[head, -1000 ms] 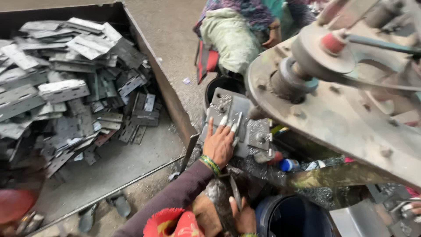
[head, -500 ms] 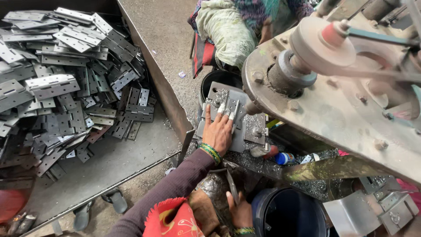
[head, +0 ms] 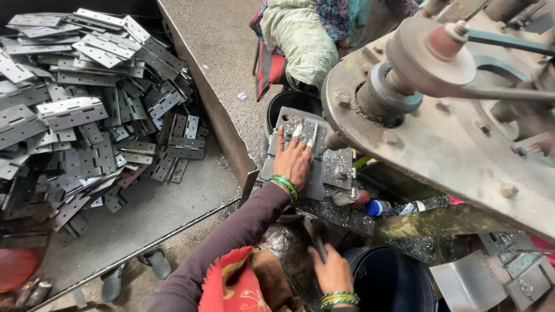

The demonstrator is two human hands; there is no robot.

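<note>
My left hand (head: 295, 159) lies flat on a hinge plate (head: 309, 134) on the grey die block (head: 338, 167) of a press machine. The fingers are spread, with pale caps on the tips and green bangles at the wrist. Close to my body, my right hand (head: 332, 270) is closed around a dark metal lever (head: 314, 236) that points up toward the machine. Above the block hangs the heavy rusty machine head (head: 439, 133) with its round wheel (head: 430, 55).
A big metal tray (head: 191, 202) on the left holds a heap of grey hinge plates (head: 87, 115). Another person in green cloth (head: 300, 40) sits at the back. A dark bucket (head: 387, 283) stands below the machine, with metal chips and small bottles (head: 381, 207) beside it.
The view has swung a little, bringing more of the hinge heap into sight. My left hand stays pressed on the plate, my right hand stays on the lever.
</note>
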